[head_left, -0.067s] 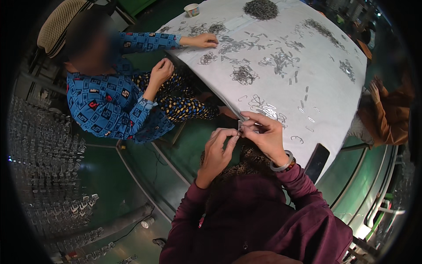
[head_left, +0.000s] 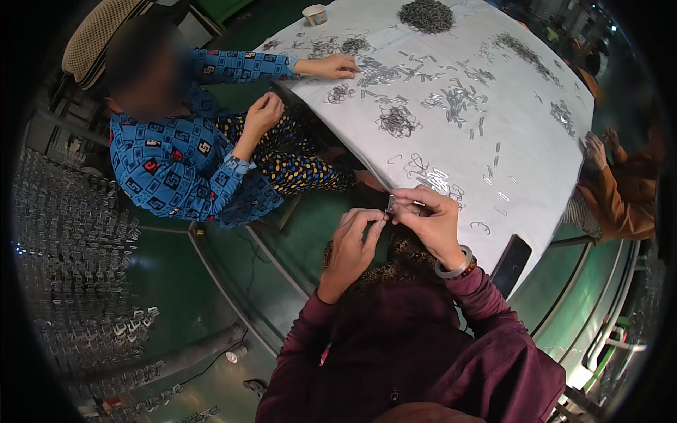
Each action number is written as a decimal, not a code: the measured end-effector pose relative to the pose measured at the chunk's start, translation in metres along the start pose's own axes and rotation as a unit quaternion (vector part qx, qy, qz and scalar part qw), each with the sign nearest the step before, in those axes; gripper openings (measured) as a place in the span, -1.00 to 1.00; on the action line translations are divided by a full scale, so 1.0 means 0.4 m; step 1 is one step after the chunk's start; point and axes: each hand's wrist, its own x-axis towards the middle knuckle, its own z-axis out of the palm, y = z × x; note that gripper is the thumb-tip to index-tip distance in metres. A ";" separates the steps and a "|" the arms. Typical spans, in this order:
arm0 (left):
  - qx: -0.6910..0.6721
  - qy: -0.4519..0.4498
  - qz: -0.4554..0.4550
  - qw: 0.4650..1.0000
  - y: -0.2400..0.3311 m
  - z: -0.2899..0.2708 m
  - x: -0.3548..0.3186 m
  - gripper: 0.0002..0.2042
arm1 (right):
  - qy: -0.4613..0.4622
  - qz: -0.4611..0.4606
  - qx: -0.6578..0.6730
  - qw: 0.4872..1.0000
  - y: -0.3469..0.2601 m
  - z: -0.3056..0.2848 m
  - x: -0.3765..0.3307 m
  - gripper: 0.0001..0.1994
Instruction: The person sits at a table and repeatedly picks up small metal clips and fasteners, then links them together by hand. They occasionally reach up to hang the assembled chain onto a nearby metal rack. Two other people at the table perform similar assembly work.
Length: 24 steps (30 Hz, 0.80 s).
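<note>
My right hand (head_left: 428, 221) and my left hand (head_left: 357, 237) meet at the near edge of a white round table (head_left: 536, 162). Between their fingertips sits a small metal clip (head_left: 392, 204); both hands pinch it. My right wrist wears a pale bangle (head_left: 457, 267). Several loose wire clips (head_left: 431, 178) lie on the cloth just beyond my fingers.
A person in a blue patterned top (head_left: 176, 158) sits at the left, one hand (head_left: 337, 66) on the table among clips. Another person's hands (head_left: 596, 150) rest at the right edge. A dark phone (head_left: 510, 264), a clip heap (head_left: 426, 15), a cup (head_left: 314, 14), and stacked clips (head_left: 77, 233) on the floor.
</note>
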 end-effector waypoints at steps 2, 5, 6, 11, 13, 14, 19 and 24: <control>0.016 -0.005 -0.012 1.000 -0.024 0.011 -0.006 -0.92 | -0.004 0.018 0.035 0.999 0.013 -0.008 0.006 -0.75; -0.027 -0.002 -0.048 0.999 -0.068 0.029 -0.033 -0.92 | 0.009 0.040 0.030 0.999 0.042 -0.022 0.025 -0.75; -0.050 0.003 -0.061 0.997 -0.084 0.036 -0.034 -0.93 | 0.016 0.041 0.015 0.999 0.054 -0.030 0.031 -0.76; -0.006 -0.030 -0.041 0.999 -0.071 0.043 0.025 -0.92 | -0.032 0.000 -0.067 0.997 0.097 -0.049 0.041 -0.78; 0.010 -0.036 -0.037 0.999 -0.077 0.050 0.033 -0.91 | -0.012 0.000 -0.046 0.999 0.109 -0.050 0.040 -0.78; 0.016 -0.034 -0.032 0.999 -0.079 0.054 0.035 -0.91 | -0.003 0.013 -0.022 1.000 0.111 -0.050 0.039 -0.77; 0.025 -0.027 -0.030 0.999 -0.093 0.067 0.024 -0.89 | 0.019 0.039 0.100 0.994 0.129 -0.049 0.026 -0.75; -0.266 0.098 -0.165 0.945 -0.100 0.103 0.034 -0.80 | 0.008 0.045 0.113 0.992 0.110 -0.061 0.020 -0.78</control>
